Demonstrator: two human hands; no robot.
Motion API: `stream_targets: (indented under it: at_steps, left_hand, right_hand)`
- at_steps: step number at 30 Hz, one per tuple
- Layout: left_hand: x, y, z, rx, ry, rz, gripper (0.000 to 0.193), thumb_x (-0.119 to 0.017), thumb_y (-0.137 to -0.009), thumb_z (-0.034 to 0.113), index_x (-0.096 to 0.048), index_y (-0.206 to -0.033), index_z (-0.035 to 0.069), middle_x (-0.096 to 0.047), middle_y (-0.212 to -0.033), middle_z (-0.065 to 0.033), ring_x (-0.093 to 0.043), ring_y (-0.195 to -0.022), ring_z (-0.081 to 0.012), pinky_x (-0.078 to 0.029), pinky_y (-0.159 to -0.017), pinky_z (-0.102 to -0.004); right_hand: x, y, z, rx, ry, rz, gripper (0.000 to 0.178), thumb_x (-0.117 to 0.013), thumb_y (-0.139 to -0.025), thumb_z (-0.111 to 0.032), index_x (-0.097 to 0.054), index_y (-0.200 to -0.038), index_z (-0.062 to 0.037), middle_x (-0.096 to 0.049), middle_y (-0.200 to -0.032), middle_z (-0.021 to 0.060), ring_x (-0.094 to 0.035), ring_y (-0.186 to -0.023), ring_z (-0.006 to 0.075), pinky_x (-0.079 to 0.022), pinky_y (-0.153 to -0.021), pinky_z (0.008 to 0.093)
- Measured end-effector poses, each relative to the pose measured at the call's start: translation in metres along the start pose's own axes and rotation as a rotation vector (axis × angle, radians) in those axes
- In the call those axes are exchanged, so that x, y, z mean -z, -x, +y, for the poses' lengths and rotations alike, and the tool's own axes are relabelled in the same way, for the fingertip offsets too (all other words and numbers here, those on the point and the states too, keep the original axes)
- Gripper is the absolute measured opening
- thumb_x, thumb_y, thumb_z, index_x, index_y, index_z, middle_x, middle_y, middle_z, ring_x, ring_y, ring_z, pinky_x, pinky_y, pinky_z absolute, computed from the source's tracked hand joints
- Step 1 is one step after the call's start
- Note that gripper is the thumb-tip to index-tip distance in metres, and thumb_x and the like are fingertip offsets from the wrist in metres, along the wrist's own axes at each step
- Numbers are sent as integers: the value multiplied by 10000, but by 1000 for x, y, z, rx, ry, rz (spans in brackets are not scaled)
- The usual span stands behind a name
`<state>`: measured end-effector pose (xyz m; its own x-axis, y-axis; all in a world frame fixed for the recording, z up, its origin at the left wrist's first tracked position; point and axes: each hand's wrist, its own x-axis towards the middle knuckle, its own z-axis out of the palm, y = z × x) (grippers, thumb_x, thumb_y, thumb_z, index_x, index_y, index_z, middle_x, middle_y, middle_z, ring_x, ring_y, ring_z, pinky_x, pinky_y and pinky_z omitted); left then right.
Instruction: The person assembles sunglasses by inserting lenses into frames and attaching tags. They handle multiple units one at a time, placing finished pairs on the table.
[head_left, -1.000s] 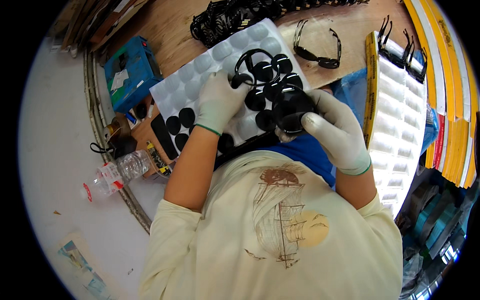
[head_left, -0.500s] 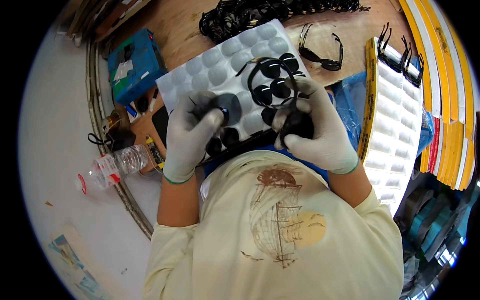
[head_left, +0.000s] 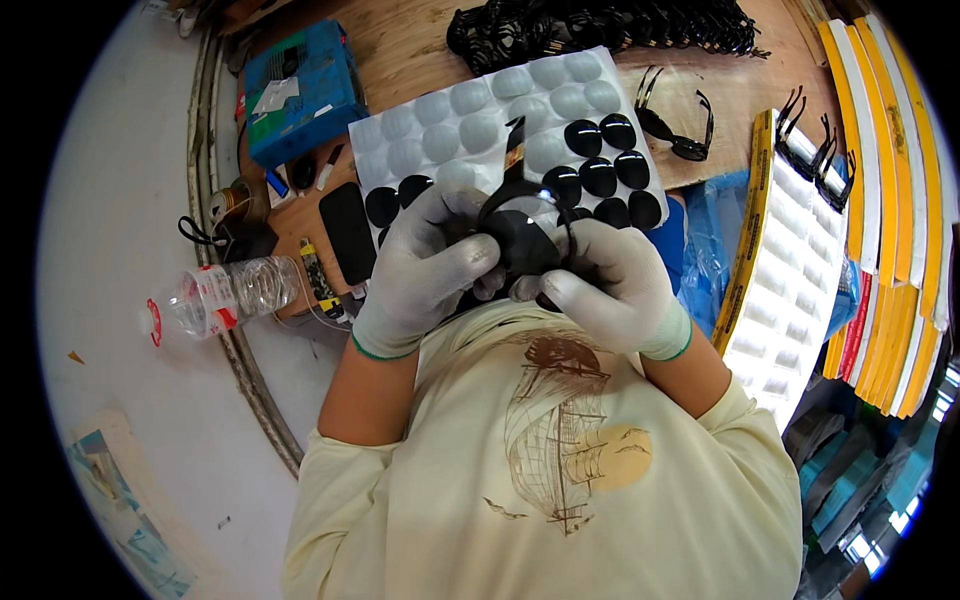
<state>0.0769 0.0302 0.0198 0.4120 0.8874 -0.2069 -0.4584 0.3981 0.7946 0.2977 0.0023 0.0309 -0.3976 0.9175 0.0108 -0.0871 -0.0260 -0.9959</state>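
Observation:
White gloves cover both of my hands, which meet in front of my chest. My left hand [head_left: 430,265] is closed, thumb and fingers pinching a dark sunglass lens [head_left: 520,240]. Around the other side of a black glasses frame [head_left: 540,192] my right hand [head_left: 615,285] is closed. The lens lies against the frame, one temple arm pointing up and away from me; whether it is seated in the rim cannot be seen. Just beyond the hands, a white moulded tray [head_left: 470,97] has black lenses [head_left: 598,177] in some pockets; the hands hide its near part.
A heap of black frames [head_left: 600,28] lies at the back, with sunglasses [head_left: 680,135] to its right. Far right, another white tray [head_left: 790,270] carries several glasses, beside stacked yellow-edged trays [head_left: 885,210]. Leftward are a blue box [head_left: 300,95], a phone [head_left: 345,232] and a plastic bottle [head_left: 225,300].
My hands have come together, bringing the lens from the left against the frame. The frame has turned and moved nearer to me. The whole view has shifted slightly.

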Motion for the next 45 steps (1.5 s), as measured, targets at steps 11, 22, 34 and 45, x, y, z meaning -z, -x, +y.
stream_targets:
  at_steps: [11,22,34,45]
  left_hand:
    - [12,6,14,26,-169,-147,309,-757,-883,226,-674,-1067,-9,-690,-920,-45,-603,-784,-77,-491,-705,-242]
    - [6,11,25,-6,-357,-89,296,-742,-900,251,-684,-993,-24,-670,-863,-11,-585,-810,-67,-480,-724,-241]
    - [6,15,23,-34,-424,-60,278,-726,-914,249,-669,-907,-23,-589,-808,10,-501,-722,-57,-410,-630,-245]
    - [4,16,10,-289,-546,-40,260,-714,-917,200,-673,-902,-56,-567,-817,-57,-512,-735,-108,-414,-651,-281]
  right_hand:
    - [-1,-2,0,-131,-42,-145,208,-547,-973,-115,-657,-1078,28,-703,-881,102,-647,-826,163,-515,-788,315]
    - [-6,-3,5,-115,-44,-127,180,-510,-985,-104,-622,-1025,31,-691,-862,95,-638,-789,194,-511,-765,329]
    - [-10,-1,5,-106,-57,-107,188,-509,-978,-116,-629,-989,28,-677,-834,107,-640,-758,207,-508,-734,328]
    - [-15,-2,-7,35,108,-20,131,-541,-937,-64,-624,-935,37,-665,-754,135,-663,-662,271,-512,-635,351]
